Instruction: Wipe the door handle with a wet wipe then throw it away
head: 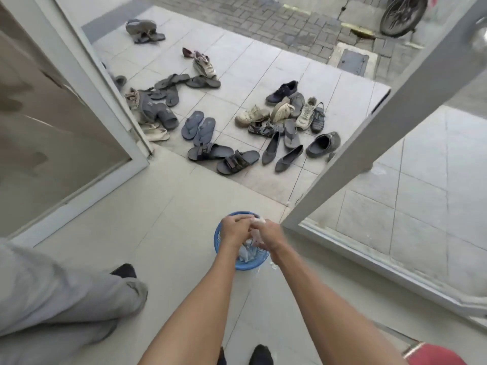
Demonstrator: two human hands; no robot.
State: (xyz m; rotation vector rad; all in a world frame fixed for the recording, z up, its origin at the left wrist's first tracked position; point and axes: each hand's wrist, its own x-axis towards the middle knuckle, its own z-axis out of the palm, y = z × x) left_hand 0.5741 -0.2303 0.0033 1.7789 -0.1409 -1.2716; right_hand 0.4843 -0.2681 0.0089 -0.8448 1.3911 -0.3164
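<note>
Both my hands meet directly over a small blue mesh waste basket (220, 234) on the tiled floor. My left hand (235, 231) and my right hand (269, 235) pinch a crumpled white wet wipe (257, 234) between them above the basket's opening. More crumpled whitish wipes (247, 252) lie inside the basket. The open glass door (369, 143) with its white frame swings out on the right; a round metal door handle (481, 39) shows, blurred, at the top right edge.
Several shoes and sandals (253, 133) lie scattered on the porch tiles past the doorway. Another person's grey trouser leg (66, 296) and dark foot stand at the left. A fixed glass panel (52, 114) sits left, a wheel (403, 14) top right, something red (434, 355) at the bottom right.
</note>
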